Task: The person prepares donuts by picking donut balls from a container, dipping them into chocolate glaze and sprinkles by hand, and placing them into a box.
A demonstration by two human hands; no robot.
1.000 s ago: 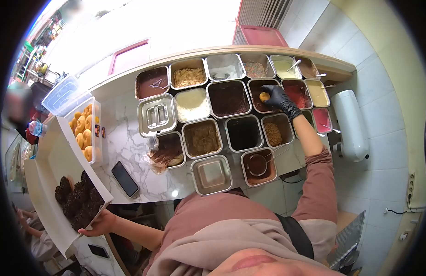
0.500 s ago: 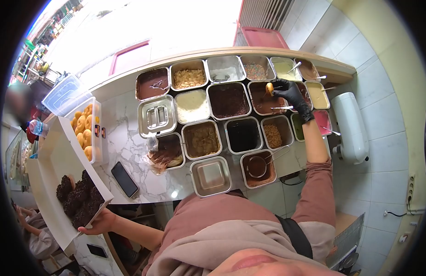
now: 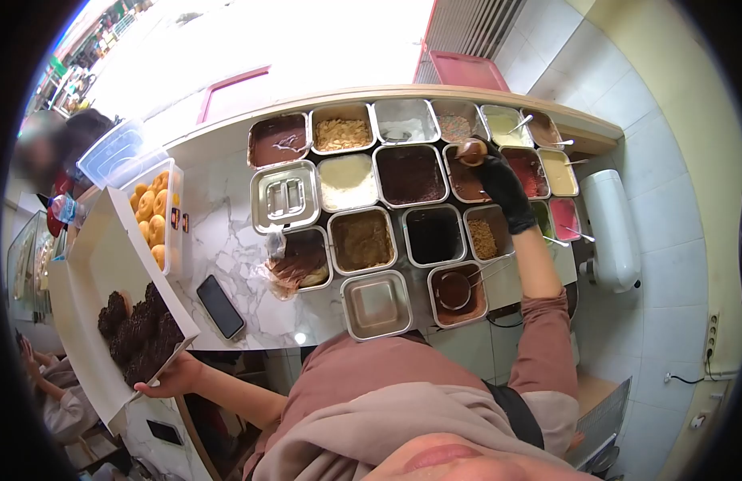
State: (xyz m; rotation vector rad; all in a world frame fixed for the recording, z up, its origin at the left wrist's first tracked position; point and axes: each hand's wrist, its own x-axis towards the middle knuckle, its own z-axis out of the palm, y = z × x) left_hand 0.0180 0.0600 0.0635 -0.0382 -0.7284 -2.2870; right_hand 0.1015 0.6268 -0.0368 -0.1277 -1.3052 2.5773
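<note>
My right hand [image 3: 509, 196], in a black glove, grips a doughnut [image 3: 471, 152] whose face is wet and brown with chocolate. It is held above a steel pan of chocolate glaze [image 3: 466, 186]. Beside that pan are one of dark sprinkles [image 3: 411, 175] and one of red topping [image 3: 533, 178]. On the far left, my bare left hand [image 3: 175, 376] holds the corner of a long white cardboard box [image 3: 94, 256]. Several doughnuts covered in dark sprinkles [image 3: 140, 335] sit in the box's near end.
Steel pans of toppings fill the marble counter [image 3: 227, 188], including a lidded one [image 3: 284, 198] and one with a strainer [image 3: 458, 295]. A phone [image 3: 220, 307] lies near a plastic tub of plain doughnuts [image 3: 175, 228]. A white appliance [image 3: 612, 232] stands right. People are at the left.
My right hand has turned the doughnut, so its chocolate-coated face now shows instead of its pale side. The left hand keeps its hold on the box; the whole view has shifted slightly.
</note>
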